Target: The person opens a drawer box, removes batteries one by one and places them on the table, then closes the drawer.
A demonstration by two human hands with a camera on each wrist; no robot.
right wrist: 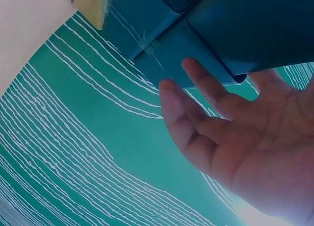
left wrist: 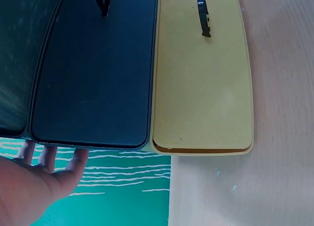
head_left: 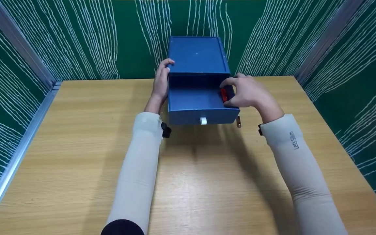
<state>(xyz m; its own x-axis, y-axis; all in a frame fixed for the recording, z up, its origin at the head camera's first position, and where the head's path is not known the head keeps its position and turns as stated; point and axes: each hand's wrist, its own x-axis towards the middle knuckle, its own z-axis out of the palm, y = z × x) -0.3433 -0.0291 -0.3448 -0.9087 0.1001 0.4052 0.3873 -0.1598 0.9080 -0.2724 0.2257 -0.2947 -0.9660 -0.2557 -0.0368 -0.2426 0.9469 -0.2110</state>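
A blue drawer unit stands at the back of the table. Its upper drawer, with a white knob, is pulled out. My left hand rests against the unit's left side, one fingertip over the top edge. In the left wrist view its fingers reach behind the unit's edge. My right hand reaches over the drawer's right wall, thumb and index finger pinching a small red object inside. The other fingers hang relaxed outside the blue wall in the right wrist view; the red object is hidden there.
Below the blue section is a yellow section with a dark loop handle. A small brown piece shows under the drawer's right corner. Green walls with white lines surround the wooden table.
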